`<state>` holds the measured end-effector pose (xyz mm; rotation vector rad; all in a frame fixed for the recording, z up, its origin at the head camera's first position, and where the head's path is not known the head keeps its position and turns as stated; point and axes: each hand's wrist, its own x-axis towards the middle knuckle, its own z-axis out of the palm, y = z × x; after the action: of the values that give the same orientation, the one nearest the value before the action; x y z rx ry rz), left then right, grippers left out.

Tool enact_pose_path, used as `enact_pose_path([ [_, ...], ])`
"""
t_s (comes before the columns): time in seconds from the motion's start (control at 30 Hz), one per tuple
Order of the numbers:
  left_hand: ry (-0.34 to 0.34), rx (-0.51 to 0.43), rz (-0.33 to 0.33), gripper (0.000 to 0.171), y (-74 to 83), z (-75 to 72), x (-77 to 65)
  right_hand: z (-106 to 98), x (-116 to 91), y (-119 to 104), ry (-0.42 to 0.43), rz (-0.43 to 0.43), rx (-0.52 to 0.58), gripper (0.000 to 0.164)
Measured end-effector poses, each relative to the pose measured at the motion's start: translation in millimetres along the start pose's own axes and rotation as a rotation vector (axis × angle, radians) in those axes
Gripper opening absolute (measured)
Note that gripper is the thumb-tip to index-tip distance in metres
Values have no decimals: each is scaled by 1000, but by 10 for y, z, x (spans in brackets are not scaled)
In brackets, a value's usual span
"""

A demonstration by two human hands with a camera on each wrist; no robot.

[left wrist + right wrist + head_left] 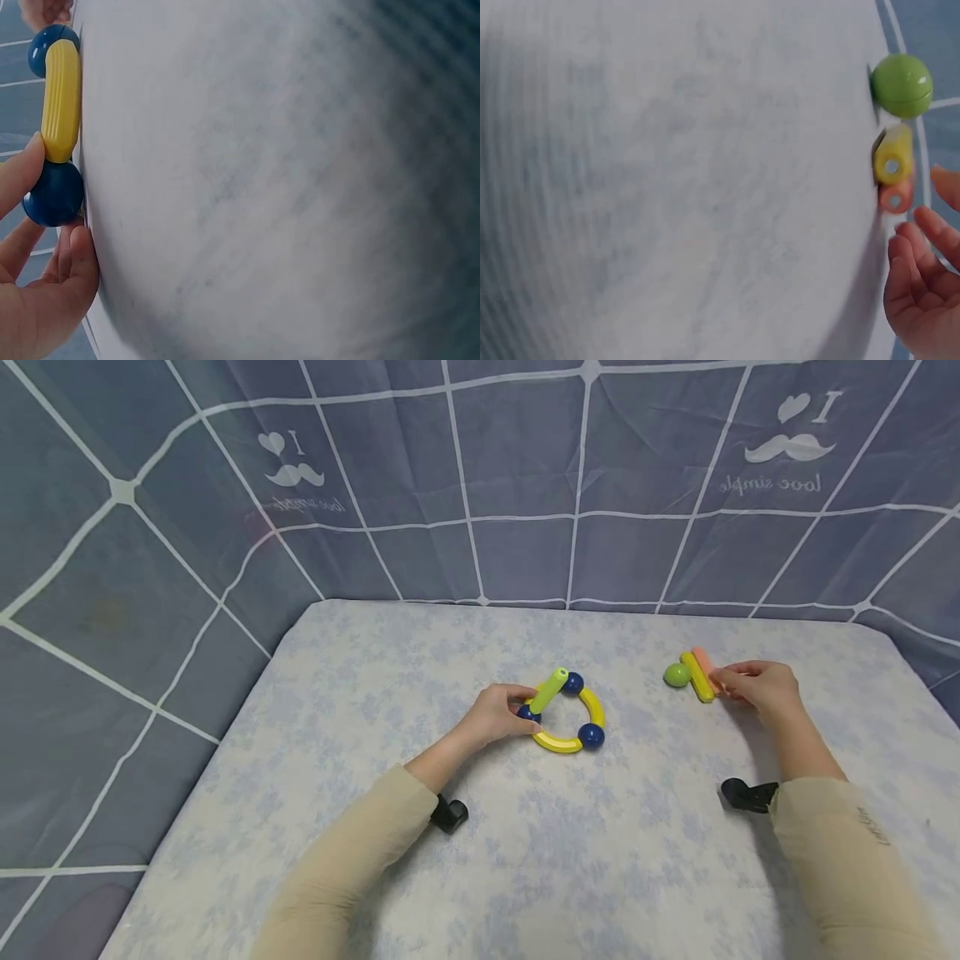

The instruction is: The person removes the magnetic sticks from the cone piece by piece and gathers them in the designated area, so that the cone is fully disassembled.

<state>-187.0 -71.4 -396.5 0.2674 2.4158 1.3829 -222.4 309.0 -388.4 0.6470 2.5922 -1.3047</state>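
Note:
My left hand (498, 717) grips a blue ball (54, 195) between thumb and fingers. That ball belongs to a ring of yellow curved sticks (595, 704) joined by blue balls (591, 736), lying on the table. From the gripped ball a lime-green stick (550, 691) rises at a slant. Over to the right, my right hand (761, 683) is at an orange stick (895, 198), thumb and fingertips parted just above its near end in the right wrist view. Beside it lies a yellow stick (697, 677), with a green ball (677, 675) to the left.
A table with a pale blue-mottled cover (585, 860) carries everything. Behind it and on the left hang grey-blue curtains (525, 560) with white grid lines. Black wrist mounts (748, 795) stick out from both beige sleeves (832, 852).

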Motion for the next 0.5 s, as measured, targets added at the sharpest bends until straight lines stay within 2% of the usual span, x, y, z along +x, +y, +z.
enact_pose_path([
  [0.1,6,-2,5,55,10,10,1,7,-27,-52,46,-67,27,57],
  [0.2,-3,3,-11,56,7,16,-7,63,-144,-189,22,-177,21,55],
  [0.27,-6,9,-9,56,6,19,-7,127,-248,-310,-41,-258,25,54],
  [0.37,1,14,6,55,6,15,3,242,-401,-488,-207,-397,69,54],
  [0.5,3,17,11,55,19,9,8,440,-542,-656,-373,-475,114,50],
])
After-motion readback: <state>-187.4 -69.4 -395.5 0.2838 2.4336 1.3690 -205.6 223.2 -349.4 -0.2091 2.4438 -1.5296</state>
